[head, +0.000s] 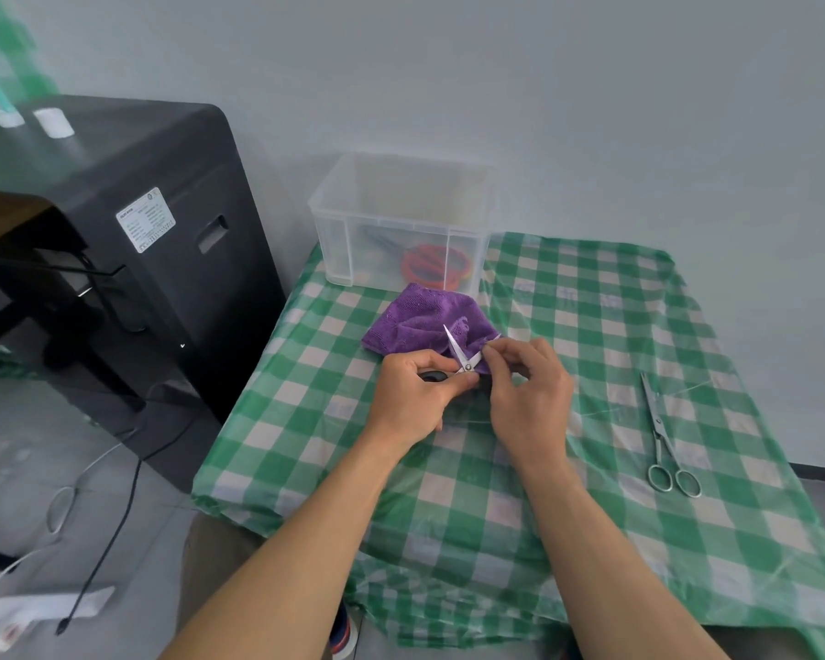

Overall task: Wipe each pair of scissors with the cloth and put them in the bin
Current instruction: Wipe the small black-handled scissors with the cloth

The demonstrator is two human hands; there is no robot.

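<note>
My left hand (pixel 417 390) grips a small pair of scissors (pixel 458 350) by its dark handles, blades spread open and pointing away from me. My right hand (pixel 527 393) pinches one blade near the pivot. A purple cloth (pixel 420 321) lies crumpled on the table just behind the blades, partly under them. An all-metal pair of scissors (pixel 663 435) lies shut on the tablecloth to the right, away from both hands. The clear plastic bin (pixel 334 221) stands at the table's far left corner and holds scissors with red-orange handles (pixel 432 266).
The table wears a green and white checked cloth (pixel 567 493) that hangs over the near edge. A black cabinet (pixel 129 240) stands left of the table. Cables and a white power strip (pixel 44 607) lie on the floor at the lower left.
</note>
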